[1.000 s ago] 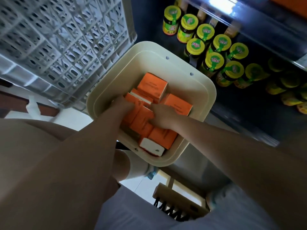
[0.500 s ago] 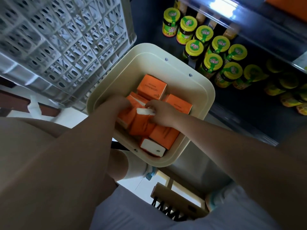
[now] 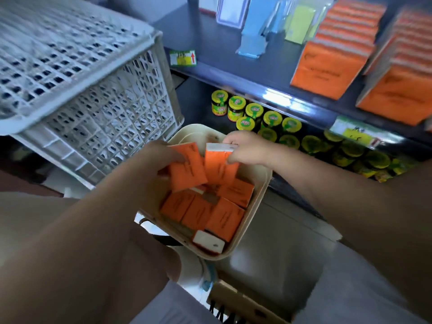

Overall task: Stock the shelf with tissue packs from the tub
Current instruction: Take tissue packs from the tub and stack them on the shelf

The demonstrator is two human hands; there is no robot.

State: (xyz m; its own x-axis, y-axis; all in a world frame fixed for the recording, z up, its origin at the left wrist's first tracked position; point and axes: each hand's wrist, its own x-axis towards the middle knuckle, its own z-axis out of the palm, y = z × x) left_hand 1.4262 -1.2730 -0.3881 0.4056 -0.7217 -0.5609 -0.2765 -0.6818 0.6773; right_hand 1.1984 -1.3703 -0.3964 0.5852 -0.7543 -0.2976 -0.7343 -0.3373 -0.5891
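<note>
A cream tub (image 3: 261, 183) sits low in front of me with several orange tissue packs (image 3: 222, 218) inside. My left hand (image 3: 159, 155) grips one orange pack (image 3: 187, 171) lifted above the tub. My right hand (image 3: 245, 148) pinches another orange pack (image 3: 219, 164) by its white top end, beside the first. On the dark shelf (image 3: 280, 73) above, stacks of orange tissue packs (image 3: 327, 66) stand at the right.
A white lattice crate (image 3: 81, 78) stands tilted at the left, close to the tub. Yellow-lidded jars (image 3: 257, 113) fill the lower shelf behind the tub. Blue and yellow packets (image 3: 257, 31) stand on the upper shelf. A cardboard box edge (image 3: 233, 300) lies below.
Both hands have risen out of the tub, each with an orange pack. The view has tilted up, so the upper shelf with its tissue stacks now shows.
</note>
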